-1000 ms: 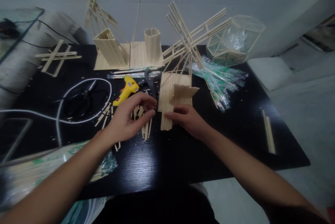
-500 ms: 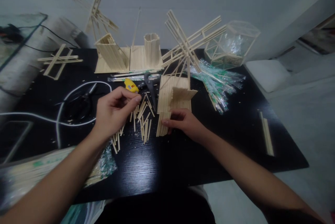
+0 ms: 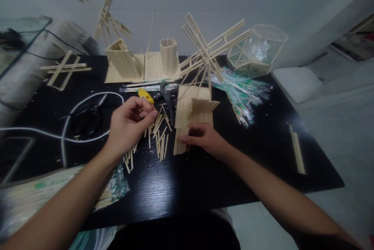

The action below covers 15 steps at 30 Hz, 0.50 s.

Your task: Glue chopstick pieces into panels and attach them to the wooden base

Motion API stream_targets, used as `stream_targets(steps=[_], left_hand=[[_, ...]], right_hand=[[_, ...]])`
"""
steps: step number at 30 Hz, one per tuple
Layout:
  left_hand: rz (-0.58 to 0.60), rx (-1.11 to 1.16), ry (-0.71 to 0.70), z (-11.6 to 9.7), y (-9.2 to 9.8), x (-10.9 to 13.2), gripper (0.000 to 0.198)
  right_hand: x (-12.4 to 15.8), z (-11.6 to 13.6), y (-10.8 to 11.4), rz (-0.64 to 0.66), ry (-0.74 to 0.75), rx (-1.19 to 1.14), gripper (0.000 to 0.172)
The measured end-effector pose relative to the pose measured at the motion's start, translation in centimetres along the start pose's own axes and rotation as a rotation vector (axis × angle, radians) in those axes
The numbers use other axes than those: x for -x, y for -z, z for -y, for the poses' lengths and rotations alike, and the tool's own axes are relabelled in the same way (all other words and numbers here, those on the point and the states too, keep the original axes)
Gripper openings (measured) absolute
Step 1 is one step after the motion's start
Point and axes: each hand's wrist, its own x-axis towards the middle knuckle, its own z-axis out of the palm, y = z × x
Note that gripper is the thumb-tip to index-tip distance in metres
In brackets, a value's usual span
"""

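Note:
My right hand [image 3: 206, 139] grips a small panel of short wooden sticks [image 3: 180, 145] laid side by side, thumb on top and fingers behind its right edge. That panel lies against the front edge of a stick base [image 3: 183, 106], on which a folded stick wall [image 3: 204, 106] stands. My left hand [image 3: 128, 125] hovers over the loose cut sticks [image 3: 161, 145], its fingers loosely curled and the thumb apart from them. I see nothing between them. Just beyond its fingertips are a yellow-and-black hot glue gun [image 3: 145, 95] and its dark handle [image 3: 166, 96].
Behind stand stick windmill models, with crossed blades [image 3: 204, 49] and a round stick tower [image 3: 168, 56]. Plastic-wrapped sticks [image 3: 242, 96] lie at right, a glass polyhedron [image 3: 257, 49] beyond. A white cable [image 3: 83, 139] loops around black-handled scissors [image 3: 93, 115] at left. Bagged sticks [image 3: 58, 183] lie in front.
My left thumb and index finger have moved apart from a near pinch. My right hand keeps its hold on the small panel. The view has shifted slightly.

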Motion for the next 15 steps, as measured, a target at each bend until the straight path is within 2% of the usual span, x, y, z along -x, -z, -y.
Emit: stream_targets(steps=[15], left_hand=[[0.052,-0.027,0.055,-0.73,0.13,0.16,0.015]], right_hand=[[-0.1,0.17,-0.1,0.019,0.004,0.013,0.03]])
